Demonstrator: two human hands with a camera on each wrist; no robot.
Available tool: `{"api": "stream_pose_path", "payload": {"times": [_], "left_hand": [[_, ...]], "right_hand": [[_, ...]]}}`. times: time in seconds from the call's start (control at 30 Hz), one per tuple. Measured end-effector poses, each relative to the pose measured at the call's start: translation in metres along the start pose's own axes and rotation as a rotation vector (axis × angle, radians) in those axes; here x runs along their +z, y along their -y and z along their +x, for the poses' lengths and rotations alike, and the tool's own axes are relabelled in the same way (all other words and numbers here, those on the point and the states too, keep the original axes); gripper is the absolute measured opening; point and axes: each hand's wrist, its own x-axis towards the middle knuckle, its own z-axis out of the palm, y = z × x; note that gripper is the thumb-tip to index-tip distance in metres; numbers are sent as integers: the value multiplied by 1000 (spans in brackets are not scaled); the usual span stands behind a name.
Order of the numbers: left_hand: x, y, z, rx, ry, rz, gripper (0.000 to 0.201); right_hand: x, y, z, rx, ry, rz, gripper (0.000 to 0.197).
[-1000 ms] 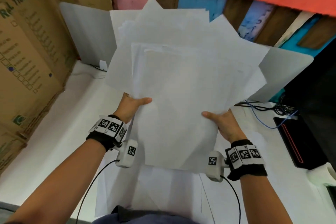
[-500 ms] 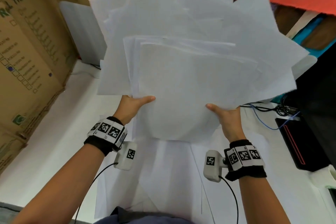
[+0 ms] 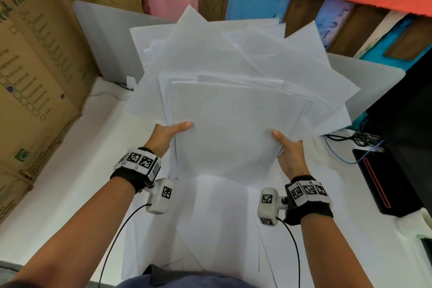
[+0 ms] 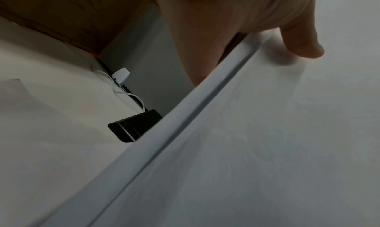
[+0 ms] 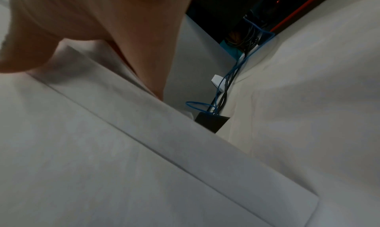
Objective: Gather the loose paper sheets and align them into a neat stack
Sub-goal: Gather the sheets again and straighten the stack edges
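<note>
A fanned bundle of white paper sheets is held up above the white table, its corners sticking out at many angles. My left hand grips the bundle's left edge, thumb on top and fingers hidden behind. My right hand grips the right edge the same way. The left wrist view shows the thumb pressing on the sheets. In the right wrist view the sheets have stepped, uneven edges. More loose sheets lie flat on the table below.
Cardboard boxes stand along the left. White panels lean at the back. Cables and a black device with a red line sit at the right, by a dark monitor. A small black box lies behind the bundle.
The bundle rose and tilted up half a second ago, and has now dropped back lower and away. Both hands kept their grip on its sides.
</note>
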Motion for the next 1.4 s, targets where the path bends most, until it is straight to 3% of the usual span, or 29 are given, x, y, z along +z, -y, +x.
{"api": "stream_pose_path", "payload": {"times": [0.13,0.27,0.4,0.5,0.6,0.67,0.73,0.77,0.83,0.93,1.0,1.1,1.3,1.4], "left_hand": [[0,-2,1,-3,9,-20,10],[-1,-3,2,-15,41,-30,9],[-2,-3,2,-11,47,-24,9],[1,-1,2,3,28,11,19],[4,2,4,48,-29,72,16],[3,3,7,53,-57,93,13],[3,4,8,55,-66,113,11],[3,5,9,57,-70,116,11],[4,5,10,59,-72,115,10],[3,6,10,52,-59,122,8],[3,7,9,48,-55,126,8],[1,8,8,64,-43,126,10],[-1,8,8,92,-23,126,13],[-1,7,7,141,4,125,22]], "right_hand": [[-1,5,3,-26,19,33,62],[-3,14,8,-42,42,25,93],[-1,18,8,-11,87,-79,83],[0,0,1,51,13,-255,90],[-3,-4,-7,44,-146,-210,103],[-5,3,-7,-92,-265,-112,71],[-7,12,-8,-336,-452,-73,36],[-7,17,-8,-483,-555,-107,30],[-11,24,-9,-747,-711,-297,28],[-19,21,-4,-1004,-651,-807,11],[-25,17,1,-987,-563,-1053,21],[-26,14,1,-851,-494,-1175,25],[-25,6,-10,-693,-354,-1078,22],[-31,-6,-20,-448,-310,-969,8]]}}
